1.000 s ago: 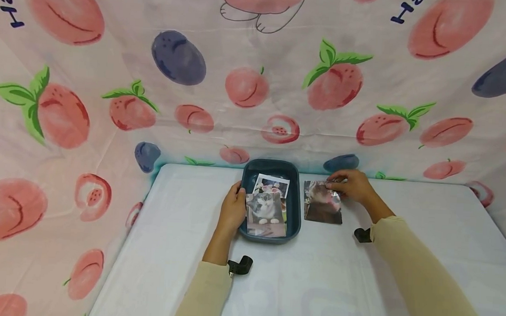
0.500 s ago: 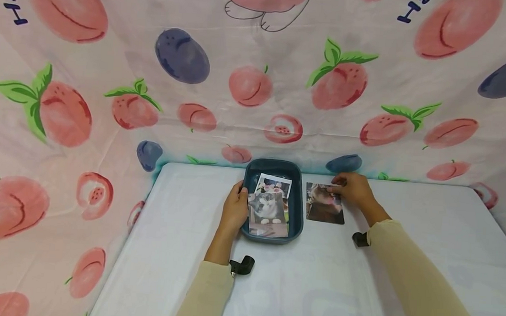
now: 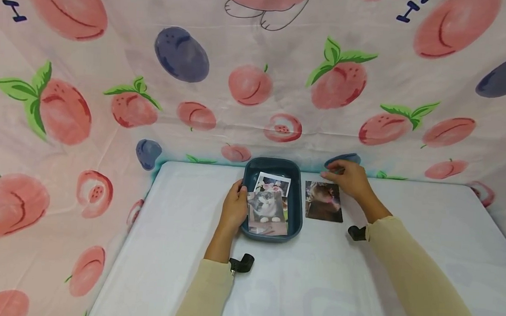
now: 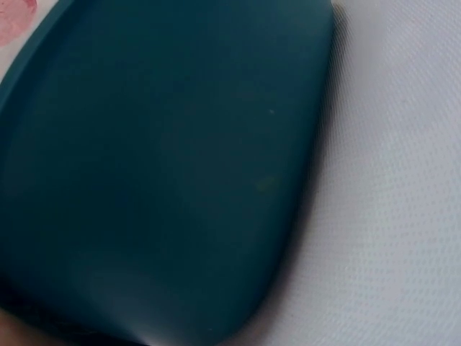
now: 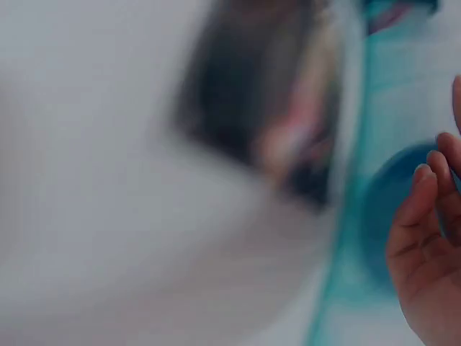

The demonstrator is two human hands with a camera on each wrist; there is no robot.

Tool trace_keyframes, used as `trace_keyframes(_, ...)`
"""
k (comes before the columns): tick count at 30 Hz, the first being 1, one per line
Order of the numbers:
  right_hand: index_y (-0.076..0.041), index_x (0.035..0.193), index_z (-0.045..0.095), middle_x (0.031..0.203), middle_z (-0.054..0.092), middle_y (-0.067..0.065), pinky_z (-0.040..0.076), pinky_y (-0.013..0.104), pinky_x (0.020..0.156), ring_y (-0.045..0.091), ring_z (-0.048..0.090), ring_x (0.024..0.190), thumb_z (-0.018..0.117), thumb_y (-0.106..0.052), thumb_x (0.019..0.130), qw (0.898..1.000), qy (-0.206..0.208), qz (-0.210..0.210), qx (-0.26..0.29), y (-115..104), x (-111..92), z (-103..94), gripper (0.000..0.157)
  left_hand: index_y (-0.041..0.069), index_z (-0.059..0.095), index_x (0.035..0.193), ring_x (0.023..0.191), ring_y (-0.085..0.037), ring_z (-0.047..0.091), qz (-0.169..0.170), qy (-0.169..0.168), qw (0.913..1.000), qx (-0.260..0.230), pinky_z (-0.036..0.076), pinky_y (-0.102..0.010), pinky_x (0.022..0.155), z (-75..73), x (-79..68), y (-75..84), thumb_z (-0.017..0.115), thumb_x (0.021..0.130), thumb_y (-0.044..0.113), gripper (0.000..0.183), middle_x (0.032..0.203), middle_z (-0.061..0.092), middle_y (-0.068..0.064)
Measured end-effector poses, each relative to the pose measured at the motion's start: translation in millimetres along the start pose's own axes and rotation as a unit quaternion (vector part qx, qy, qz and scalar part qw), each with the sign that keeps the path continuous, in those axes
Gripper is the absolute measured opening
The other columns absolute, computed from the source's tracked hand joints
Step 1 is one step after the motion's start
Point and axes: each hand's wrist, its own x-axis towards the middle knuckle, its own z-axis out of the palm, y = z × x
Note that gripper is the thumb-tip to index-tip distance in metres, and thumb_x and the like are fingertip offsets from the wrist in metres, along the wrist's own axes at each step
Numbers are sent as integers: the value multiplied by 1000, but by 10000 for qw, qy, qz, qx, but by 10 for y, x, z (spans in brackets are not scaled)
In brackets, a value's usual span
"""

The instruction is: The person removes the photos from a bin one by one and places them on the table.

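My left hand (image 3: 234,205) grips the left side of a dark teal tray (image 3: 275,166), with the thumb over its rim. Inside lie a photo of a grey and white cat (image 3: 267,213) and, partly beneath it, a white-bordered photo with flowers (image 3: 275,184). The left wrist view is filled by the tray's smooth outer surface (image 4: 166,158). Just right of the tray, a dark brownish photo (image 3: 324,207) lies on the table. Above its far edge hovers my right hand (image 3: 351,178), fingers loosely bent. In the right wrist view, this hand (image 5: 432,252) holds nothing and stands apart from the blurred photo (image 5: 252,86).
A white cloth covers the table (image 3: 315,280). Behind its far edge rises a fruit-patterned cloth (image 3: 211,141), which also hangs along the left side. A black wrist camera (image 3: 242,263) sits on the left wrist, another black camera (image 3: 357,233) on the right.
My right hand has let go of the dark photo's upper right corner and lifted slightly away toward the back. The photo stays on the table. My left hand keeps its grip on the tray.
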Motion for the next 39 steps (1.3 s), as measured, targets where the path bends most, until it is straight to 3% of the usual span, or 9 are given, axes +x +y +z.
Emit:
trace_keyframes(3, -11, 126, 70, 119, 69, 13, 56, 45, 85, 31, 65, 104, 72, -50, 93, 9988, -179, -171, 418, -279, 67, -30, 52, 16, 35, 159, 150, -31, 38, -30, -14, 10000, 23, 30, -53, 123, -1, -10, 9, 37, 112, 36, 52, 163, 39, -8)
trace_keyframes(7, -13, 131, 67, 121, 67, 10, 56, 42, 86, 29, 64, 106, 70, -50, 94, 9921, -848, -465, 800, -698, 127, -20, 52, 16, 34, 160, 150, -31, 38, -55, -34, 10000, 31, 30, -53, 123, -3, -22, 25, 37, 112, 36, 52, 164, 39, -9)
trace_keyframes(12, -13, 133, 67, 122, 66, 10, 57, 46, 95, 33, 65, 112, 71, -49, 94, 9789, -1583, -585, 1151, -1147, 221, 114, 54, 13, 36, 159, 148, -32, 41, 150, -24, 9999, -34, 33, -53, 122, -29, -15, 17, 37, 112, 33, 51, 160, 43, -12)
trace_keyframes(16, -14, 128, 70, 124, 69, 9, 56, 46, 99, 29, 66, 112, 72, -45, 94, 9701, -1917, -491, 1405, -1376, 317, 290, 46, 12, 37, 158, 146, -32, 44, 273, -55, 9996, -109, 36, -53, 119, -43, -2, 1, 38, 111, 32, 51, 157, 47, -14)
trace_keyframes(22, -19, 117, 76, 117, 73, 4, 56, 41, 93, 23, 66, 105, 76, -44, 91, 9690, -2214, -483, 984, -1432, 418, 590, 37, 13, 38, 158, 142, -32, 47, 253, -128, 9995, -161, 38, -53, 118, -27, 0, 5, 37, 112, 32, 50, 154, 51, -15)
trace_keyframes(30, -15, 119, 77, 113, 76, 4, 57, 40, 92, 21, 68, 103, 78, -37, 91, 9577, -2824, -179, 524, -1405, 393, 923, 35, 15, 39, 157, 139, -31, 50, 276, -172, 9992, -232, 42, -53, 113, -38, -23, 11, 37, 112, 31, 48, 152, 52, -14)
trace_keyframes(39, -16, 103, 82, 101, 78, 1, 58, 35, 83, 18, 68, 92, 81, -35, 87, 9604, -2780, -57, -169, -1403, 340, 1049, 25, 14, 39, 157, 145, -30, 45, 176, -135, 9996, -162, 37, -52, 119, -22, 0, 18, 38, 111, 32, 49, 156, 48, -13)
